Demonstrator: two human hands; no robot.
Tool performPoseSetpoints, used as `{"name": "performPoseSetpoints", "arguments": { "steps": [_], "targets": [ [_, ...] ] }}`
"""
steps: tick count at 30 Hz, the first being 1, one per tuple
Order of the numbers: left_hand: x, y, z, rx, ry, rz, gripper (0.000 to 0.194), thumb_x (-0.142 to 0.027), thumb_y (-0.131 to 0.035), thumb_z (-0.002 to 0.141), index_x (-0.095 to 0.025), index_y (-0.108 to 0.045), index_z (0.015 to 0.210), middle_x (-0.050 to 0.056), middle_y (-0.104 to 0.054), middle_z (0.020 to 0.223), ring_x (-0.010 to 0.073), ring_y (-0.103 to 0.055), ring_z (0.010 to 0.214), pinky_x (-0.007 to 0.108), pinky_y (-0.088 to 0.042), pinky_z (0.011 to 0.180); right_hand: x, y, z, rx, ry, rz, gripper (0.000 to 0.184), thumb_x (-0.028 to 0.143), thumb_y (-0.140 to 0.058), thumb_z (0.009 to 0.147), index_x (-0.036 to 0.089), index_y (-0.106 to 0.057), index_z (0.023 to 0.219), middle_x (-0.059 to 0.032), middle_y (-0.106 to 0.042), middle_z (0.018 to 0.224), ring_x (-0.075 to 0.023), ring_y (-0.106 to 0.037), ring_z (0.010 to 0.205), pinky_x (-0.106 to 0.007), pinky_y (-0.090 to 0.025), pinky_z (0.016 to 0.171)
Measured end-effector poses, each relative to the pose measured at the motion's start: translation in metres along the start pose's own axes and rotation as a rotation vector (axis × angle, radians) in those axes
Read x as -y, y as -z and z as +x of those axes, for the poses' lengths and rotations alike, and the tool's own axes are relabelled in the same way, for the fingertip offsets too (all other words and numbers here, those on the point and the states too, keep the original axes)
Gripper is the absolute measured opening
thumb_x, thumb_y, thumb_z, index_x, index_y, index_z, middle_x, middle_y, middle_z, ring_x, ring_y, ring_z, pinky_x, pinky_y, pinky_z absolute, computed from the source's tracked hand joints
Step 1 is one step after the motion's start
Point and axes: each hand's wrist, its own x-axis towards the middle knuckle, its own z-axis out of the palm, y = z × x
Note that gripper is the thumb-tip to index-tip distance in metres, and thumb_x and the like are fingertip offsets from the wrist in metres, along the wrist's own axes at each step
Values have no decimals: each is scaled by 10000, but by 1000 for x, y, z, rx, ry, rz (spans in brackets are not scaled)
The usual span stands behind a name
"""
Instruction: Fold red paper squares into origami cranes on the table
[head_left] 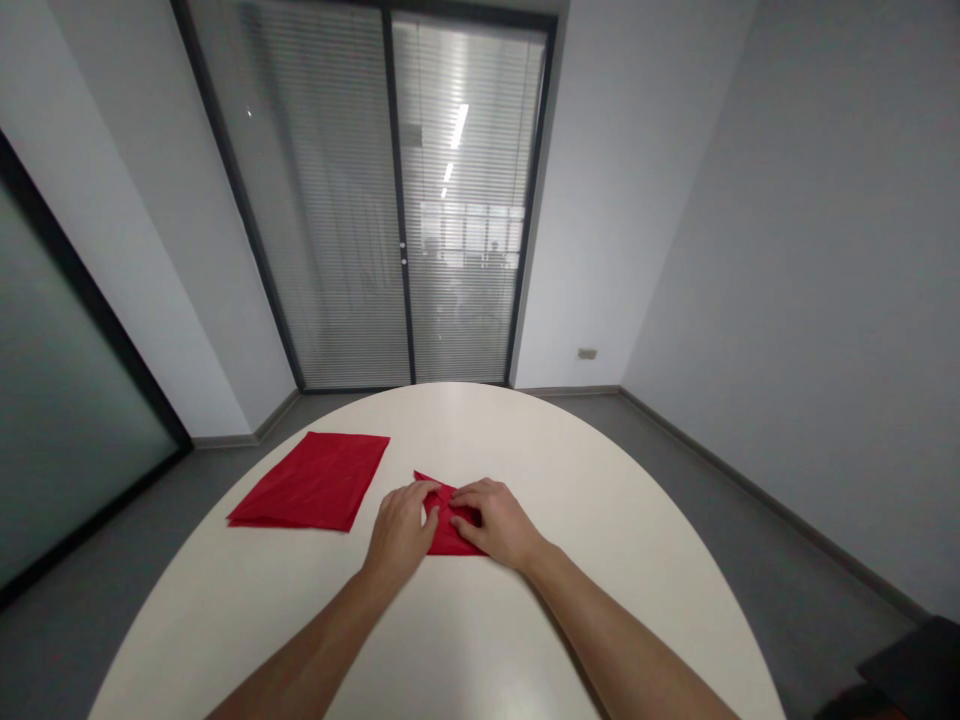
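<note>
A small folded red cloth point(455, 541) lies on the table in front of me, partly covered by my hands. My left hand point(403, 522) grips its left side, the thumb and fingers curled onto the fabric. From the right, my right hand point(499, 518) holds the cloth with its fingertips near the middle and its thumb just below them. The fingertips of both hands are close together over the cloth. To the left of my left hand a larger red cloth point(311, 482) lies flat, folded into a four-sided shape.
A round white table point(600, 490) carries both cloths. Beyond its far edge stand glass panels with blinds point(337, 220) in dark frames. Grey walls rise on both sides. A dark object point(915, 665), cut off by the frame, is at the lower right.
</note>
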Motion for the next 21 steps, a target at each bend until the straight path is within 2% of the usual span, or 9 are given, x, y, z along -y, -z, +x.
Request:
{"name": "performPoseSetpoints", "arguments": {
  "steps": [4, 7, 12, 15, 21],
  "targets": [
    [-1, -2, -1, 39, -8, 42, 276, -163, -537, 907, -190, -660, 1152, 97, -705, 1209, 247, -636, 1132, 465, -403, 1084, 1, 1, -1, 7, 17, -33, 273, 268, -622, 878, 253, -749, 1119, -58, -738, 1145, -242, -648, 1044, -395, -451, 971],
    [0, -4, -2, 62, -37, 71, 286, -175, -518, 921, -190, -673, 1160, 104, -667, 1296, 251, -587, 1237, 515, -325, 1147, 1, -1, -2, 8, 12, -53, 358, 321, -634, 872, 247, -709, 1214, -76, -710, 1211, -259, -623, 1108, -414, -448, 997],
    [0, -5, -2, 114, -113, 51, 345, -177, -469, 942, -187, -661, 1228, 109, -630, 1355, 240, -563, 1264, 459, -382, 1121, -2, -5, -3, 23, 22, -66, 517, 330, -676, 826, 193, -628, 1322, -118, -644, 1329, -284, -584, 1206, -437, -409, 1077],
    [-1, -4, -3, 136, -118, 47, 386, -167, -471, 931, -184, -627, 1283, 102, -623, 1367, 244, -553, 1275, 467, -373, 1127, -2, -5, -3, 13, 24, -66, 606, 312, -680, 811, 183, -561, 1391, -131, -598, 1391, -295, -554, 1261, -456, -380, 1111],
    [-5, 0, -3, 91, -103, 67, 362, -136, -472, 906, -185, -660, 1211, 104, -675, 1270, 243, -598, 1184, 458, -413, 1084, 2, -1, -5, 75, 16, -78, 538, 346, -664, 832, 238, -602, 1356, -112, -598, 1396, -317, -517, 1315, -538, -320, 1134]
  ]
}}
